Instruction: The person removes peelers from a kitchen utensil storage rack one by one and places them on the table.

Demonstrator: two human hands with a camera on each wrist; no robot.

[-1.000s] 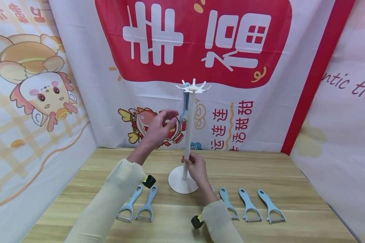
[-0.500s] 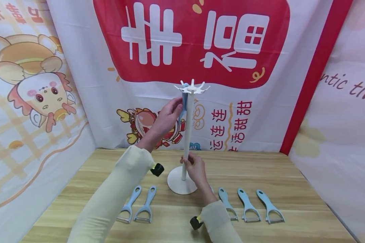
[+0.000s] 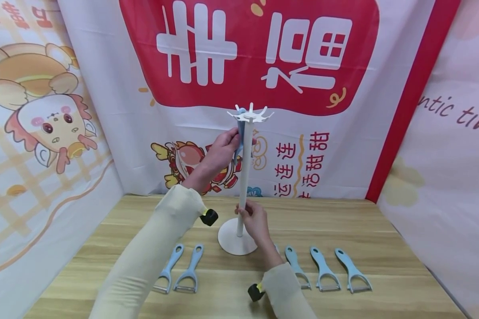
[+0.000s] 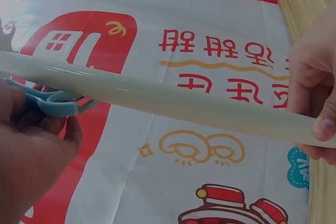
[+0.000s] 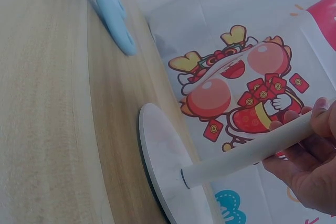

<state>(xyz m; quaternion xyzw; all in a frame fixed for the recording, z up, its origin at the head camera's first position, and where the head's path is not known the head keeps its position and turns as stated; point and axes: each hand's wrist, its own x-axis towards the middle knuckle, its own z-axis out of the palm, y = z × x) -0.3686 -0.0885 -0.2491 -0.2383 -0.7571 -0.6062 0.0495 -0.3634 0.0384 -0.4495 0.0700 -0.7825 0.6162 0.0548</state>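
A white stand (image 3: 245, 181) with a round base and a ring of hooks rises from the table. On a left hook of its top hangs a light-blue peeler (image 3: 241, 131), blade end down. My left hand (image 3: 217, 155) grips this peeler just below the hooks, fingers partly behind the pole. The left wrist view shows the peeler's forked head (image 4: 58, 107) poking out past the fingers of that hand. Low on the pole, my right hand (image 3: 257, 223) holds it between thumb and fingers. The right wrist view shows this grip above the flat base (image 5: 163, 156).
Two light-blue peelers (image 3: 191, 270) lie left of the base, partly beside my left sleeve. Several more peelers (image 3: 324, 270) are spread in a row to the right, one mostly hidden by my right arm. Behind the wooden table (image 3: 343, 221) hangs a printed cloth (image 3: 123, 133).
My left hand has moved up and right from beside the hanging peeler and taken hold of it. My right hand keeps its hold on the pole. The view has shifted slightly.
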